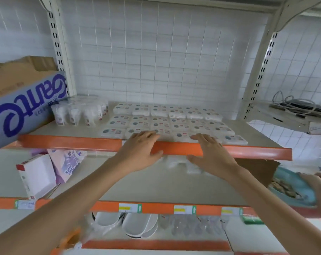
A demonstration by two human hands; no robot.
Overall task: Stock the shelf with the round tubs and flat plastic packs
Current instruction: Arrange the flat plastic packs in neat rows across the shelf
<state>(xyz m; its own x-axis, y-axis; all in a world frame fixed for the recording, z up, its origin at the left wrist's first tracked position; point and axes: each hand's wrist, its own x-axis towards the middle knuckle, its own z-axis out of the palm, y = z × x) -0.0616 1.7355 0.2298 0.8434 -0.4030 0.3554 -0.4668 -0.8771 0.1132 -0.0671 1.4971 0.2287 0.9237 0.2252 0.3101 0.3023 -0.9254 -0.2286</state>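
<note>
Our left hand (139,152) and right hand (211,155): fingers straight, laid flat on the front row of flat packs (174,122), gripping nothing. Packs lie label-up on the shelf (73,142), long axis along its orange edge. We count four rows, about six across, the front row partly covered. Round tubs (78,113), upright at left: wrapped and blurred, number unclear.

Bare shelf (67,128) ahead of tubs (78,112)

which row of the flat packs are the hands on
The front row of flat packs, right at the orange shelf edge. The left hand and right hand lay straight fingers on it; the rows behind are untouched.
</note>
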